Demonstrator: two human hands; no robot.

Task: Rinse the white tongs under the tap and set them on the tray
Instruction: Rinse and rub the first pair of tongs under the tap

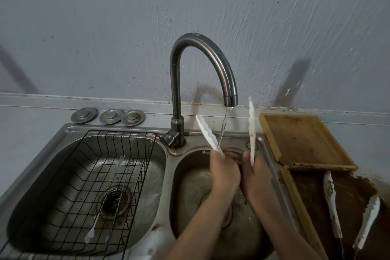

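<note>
Left hand and right hand each grip one arm of the tongs. The arms are spread so water from the tap can run between them.

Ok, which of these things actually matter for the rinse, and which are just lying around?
In the job:
white tongs, one arm in each hand
left hand
right hand
tap, water running
wooden tray

Lying about:
wire rack in the left basin
three drain plugs
dirty tongs on the brown tray
</note>
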